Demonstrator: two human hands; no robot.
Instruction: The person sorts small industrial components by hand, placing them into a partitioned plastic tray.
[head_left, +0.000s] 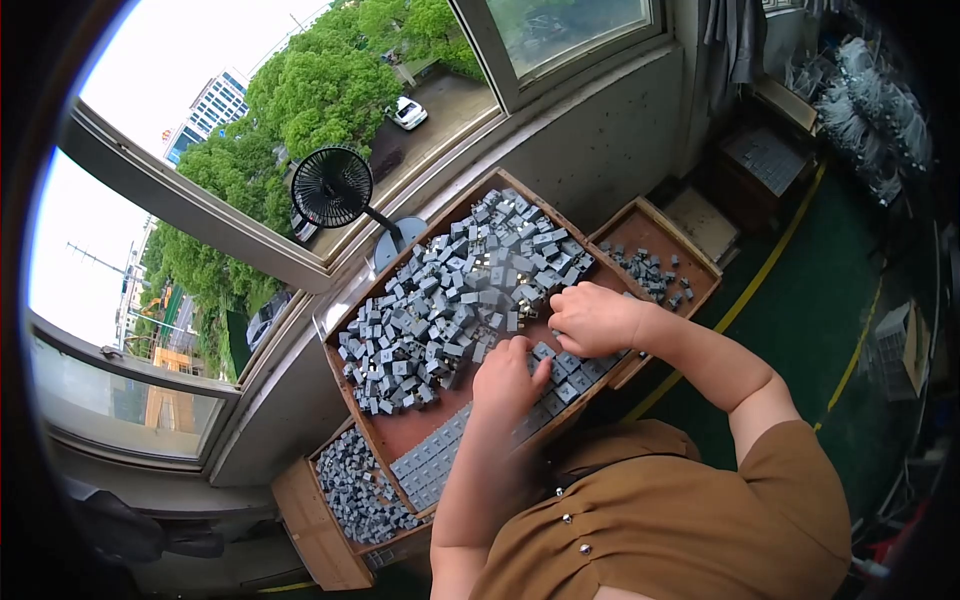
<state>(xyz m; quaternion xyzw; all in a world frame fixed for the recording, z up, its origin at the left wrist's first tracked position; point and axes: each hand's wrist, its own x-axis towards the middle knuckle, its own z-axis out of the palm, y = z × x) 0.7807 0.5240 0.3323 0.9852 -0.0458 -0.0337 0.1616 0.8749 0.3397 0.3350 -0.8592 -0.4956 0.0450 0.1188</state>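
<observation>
A wooden tray [405,445] with a reddish floor lies before me. Across its far part spreads a heap of small grey block-shaped parts [410,335], some showing brass-coloured metal. Along the near edge, similar grey blocks [440,455] lie in neat rows. My left hand [505,380] is over the tray between heap and rows, fingers bent, the thumb standing apart from them. To its right, my right hand [598,318] hovers at the right end of the rows with fingers curled in and fingertips pointing down. Whatever lies between those fingertips is hidden.
Below left sits a wooden box [325,520] of smaller grey parts; another tray [640,225] with loose parts adjoins at right. A black fan [333,187] stands by the open window. The green floor [765,320] has yellow lines. Bundled pale strands [870,110] are at far right.
</observation>
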